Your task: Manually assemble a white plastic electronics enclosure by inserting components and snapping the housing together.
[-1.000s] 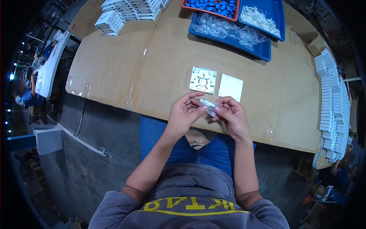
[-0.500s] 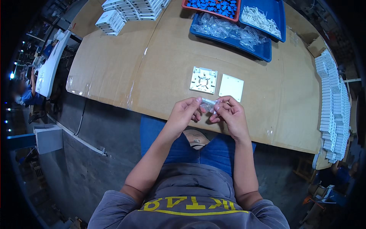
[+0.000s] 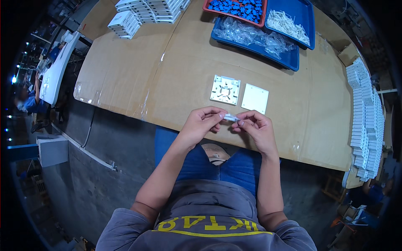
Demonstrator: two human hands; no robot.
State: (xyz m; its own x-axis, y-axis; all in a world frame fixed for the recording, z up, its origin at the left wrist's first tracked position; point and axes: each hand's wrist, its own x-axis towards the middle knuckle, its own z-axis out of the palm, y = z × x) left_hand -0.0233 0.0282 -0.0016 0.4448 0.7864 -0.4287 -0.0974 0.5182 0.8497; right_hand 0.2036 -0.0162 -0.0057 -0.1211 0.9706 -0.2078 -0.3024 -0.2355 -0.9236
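While the left hand (image 3: 202,124) pinches one end of a small whitish packet (image 3: 230,117) between thumb and fingers, the right hand (image 3: 258,129) grips its other end, near the square white case (image 3: 225,89) and flat white plate (image 3: 255,98) on the table (image 3: 184,83).

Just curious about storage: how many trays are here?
3: red tray with blue pieces, at top; right-hand blue tray with white pieces; nearer blue tray with clear plastic, in front. Others may be hidden.

There are two hands (image 3: 199,125), one packet (image 3: 230,117), three trays (image 3: 289,62).
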